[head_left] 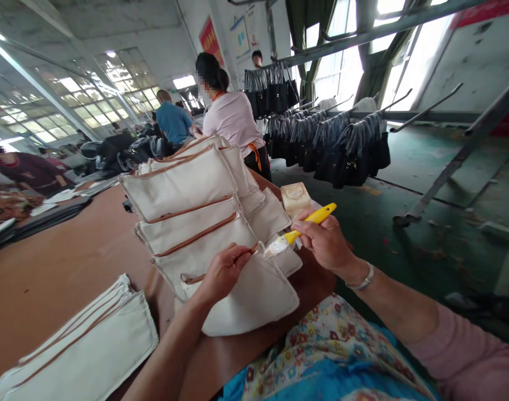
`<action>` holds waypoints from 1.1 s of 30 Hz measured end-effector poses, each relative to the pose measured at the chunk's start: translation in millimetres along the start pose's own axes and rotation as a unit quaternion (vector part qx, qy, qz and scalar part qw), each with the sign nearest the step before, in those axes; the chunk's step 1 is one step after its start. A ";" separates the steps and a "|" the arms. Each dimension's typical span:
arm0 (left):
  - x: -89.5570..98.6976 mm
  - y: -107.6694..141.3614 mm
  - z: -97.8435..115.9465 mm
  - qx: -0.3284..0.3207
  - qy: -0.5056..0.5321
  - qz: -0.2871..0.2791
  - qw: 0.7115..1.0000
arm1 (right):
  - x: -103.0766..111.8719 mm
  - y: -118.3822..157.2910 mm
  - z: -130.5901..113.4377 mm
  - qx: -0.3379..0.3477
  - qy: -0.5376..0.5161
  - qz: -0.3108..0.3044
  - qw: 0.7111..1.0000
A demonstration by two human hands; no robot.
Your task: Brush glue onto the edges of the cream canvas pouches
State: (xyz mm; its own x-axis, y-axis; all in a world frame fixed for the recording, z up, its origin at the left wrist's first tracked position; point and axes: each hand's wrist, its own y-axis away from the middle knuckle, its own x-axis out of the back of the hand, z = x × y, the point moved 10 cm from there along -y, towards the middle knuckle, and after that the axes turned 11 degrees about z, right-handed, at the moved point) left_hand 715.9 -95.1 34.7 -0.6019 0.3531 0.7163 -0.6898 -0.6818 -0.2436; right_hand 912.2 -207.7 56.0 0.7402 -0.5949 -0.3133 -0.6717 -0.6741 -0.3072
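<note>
In my right hand (323, 240) is a yellow-handled brush (307, 224), its bristles coated with something white and pointing left. The bristle tip is close beside the brown-trimmed top edge of the nearest cream fabric pouch (254, 301). My left hand (227, 270) pinches that brown edge at its right end. Behind it, more cream pouches (183, 189) with brown trim lie overlapped in a stack on the brown table (91, 239). A pale tub (295, 199) with a whitish top stands just beyond my right hand.
Another pile of cream pouches (99, 345) lies at the table's left front. Black handbags (342, 150) hang on a metal rack (438, 167) at the right. A person in a pale pink top (233, 120) is beyond the stack, and others work farther back.
</note>
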 end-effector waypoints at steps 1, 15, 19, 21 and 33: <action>-1.5 3.6 7.1 0.005 0.020 -0.010 1.000 | -3.4 0.3 -0.8 0.006 0.023 -0.005 1.000; -16.9 25.3 19.0 0.033 0.098 -0.034 0.994 | 1.3 0.7 -25.4 0.064 0.118 -0.006 0.991; -10.6 30.4 40.4 -0.010 0.083 -0.001 0.997 | 22.4 -10.0 -25.8 0.071 0.085 0.063 0.992; -8.0 33.7 53.4 -0.036 0.066 0.011 0.997 | 26.0 -12.0 -20.5 0.045 0.035 0.069 0.996; -7.2 36.7 65.9 -0.085 -0.006 0.022 0.996 | 20.8 2.0 -43.2 -0.011 0.014 -0.009 1.000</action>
State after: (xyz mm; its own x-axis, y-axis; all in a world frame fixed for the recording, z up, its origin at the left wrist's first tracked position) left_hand 721.4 -164.9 63.7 -0.6288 0.3160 0.7104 -0.7216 -0.5775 -0.3818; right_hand 927.4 -240.3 87.6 0.7524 -0.5953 -0.2821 -0.6584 -0.6940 -0.2916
